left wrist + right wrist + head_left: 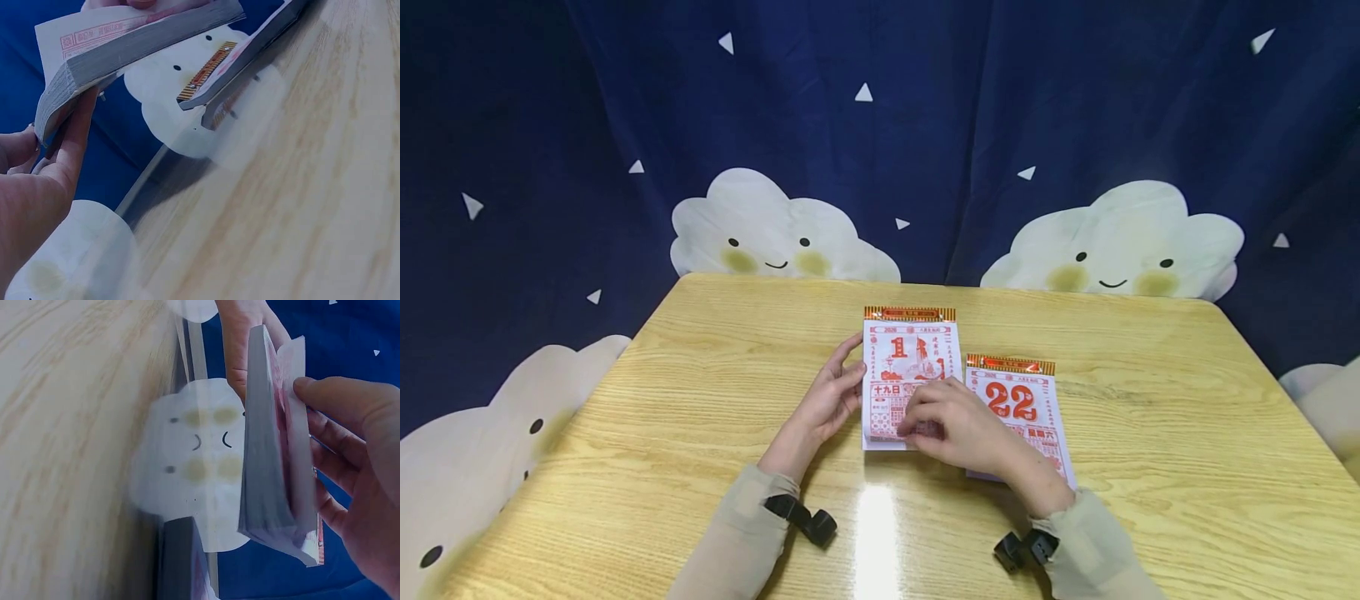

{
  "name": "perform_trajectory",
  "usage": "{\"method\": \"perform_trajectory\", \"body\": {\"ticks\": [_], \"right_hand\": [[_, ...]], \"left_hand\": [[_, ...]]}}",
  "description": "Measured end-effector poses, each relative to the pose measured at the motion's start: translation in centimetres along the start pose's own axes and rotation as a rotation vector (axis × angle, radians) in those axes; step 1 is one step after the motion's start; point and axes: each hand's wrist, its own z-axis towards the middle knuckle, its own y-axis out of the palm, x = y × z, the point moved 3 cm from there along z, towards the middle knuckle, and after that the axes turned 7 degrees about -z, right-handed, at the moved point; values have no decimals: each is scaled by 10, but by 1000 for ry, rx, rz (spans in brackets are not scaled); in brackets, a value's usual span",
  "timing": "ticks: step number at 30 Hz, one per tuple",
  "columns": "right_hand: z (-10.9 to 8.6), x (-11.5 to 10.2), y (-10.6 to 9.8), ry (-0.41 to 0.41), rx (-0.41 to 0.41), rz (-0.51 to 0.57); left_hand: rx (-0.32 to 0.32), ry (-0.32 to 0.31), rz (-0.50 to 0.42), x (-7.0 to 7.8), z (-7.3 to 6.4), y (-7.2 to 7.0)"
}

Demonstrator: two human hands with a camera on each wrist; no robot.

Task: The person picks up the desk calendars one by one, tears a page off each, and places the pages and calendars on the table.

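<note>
A thick tear-off calendar (880, 342) with red print, showing a large 1, is held up off the wooden table. My left hand (829, 396) grips its left edge; in the left wrist view the fingers (78, 131) of that hand reach under the page block (150, 50). Over the lower right part of the calendar, my right hand (958, 425) pinches a loose page. The right wrist view shows this page (303, 456) lifted away from the stack, with the thumb (337, 394) on it. A second calendar (1015, 400), showing 22, lies just right, partly covered by my right forearm.
The pale wooden table (1150, 400) extends to both sides. Behind it hangs a dark blue curtain (925, 125) printed with smiling clouds and white triangles. Black camera mounts are strapped on both wrists, over the light sleeves (737, 533).
</note>
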Motion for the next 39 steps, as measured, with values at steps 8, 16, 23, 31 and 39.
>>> {"method": "perform_trajectory", "body": {"ticks": [8, 16, 23, 31, 39], "right_hand": [[0, 1, -2, 23, 6, 38], [-1, 1, -5, 90, 27, 147], [-2, 2, -9, 164, 45, 211], [-5, 9, -12, 232, 96, 238], [-7, 16, -19, 247, 184, 225]], "left_hand": [[-22, -1, 9, -2, 1, -2], [-19, -6, 11, -4, 1, -3], [-22, -5, 20, -4, 0, -3], [-30, -11, 5, -4, 0, -3], [-24, -22, 3, -5, 0, -4]]}}
